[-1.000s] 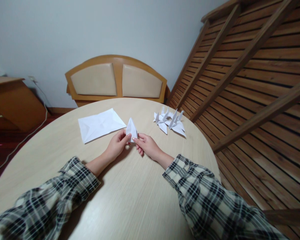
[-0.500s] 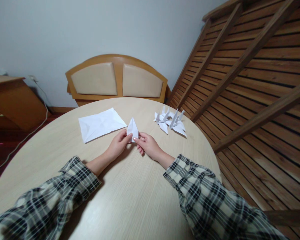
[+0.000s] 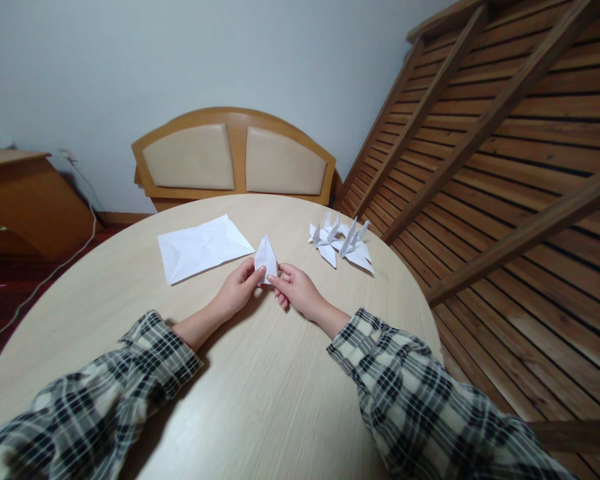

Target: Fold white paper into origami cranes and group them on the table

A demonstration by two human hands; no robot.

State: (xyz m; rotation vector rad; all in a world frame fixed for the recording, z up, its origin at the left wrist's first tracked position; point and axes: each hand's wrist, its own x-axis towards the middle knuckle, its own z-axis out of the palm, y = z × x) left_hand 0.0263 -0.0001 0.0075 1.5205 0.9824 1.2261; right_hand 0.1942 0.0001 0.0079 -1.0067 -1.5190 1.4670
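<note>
Both my hands pinch a small folded white paper piece [image 3: 266, 256] that points upward above the round table [image 3: 260, 400]. My left hand [image 3: 239, 291] grips its lower left edge with thumb and fingers closed. From the right, my right hand [image 3: 297, 289] pinches the lower right edge. A flat creased sheet of white paper [image 3: 202, 247] lies on the table to the left of my hands. To the right lies a cluster of finished white paper cranes [image 3: 343, 243].
A wooden chair back with beige padding [image 3: 233, 159] stands behind the table. Slatted wooden panelling [image 3: 505, 153] leans on the right. At the left stands a low wooden cabinet [image 3: 20, 200], with a white cable [image 3: 45, 280] running across the floor.
Nothing has visibly moved beyond a slight shift of the view; both hands keep the same pinch on the folded paper.
</note>
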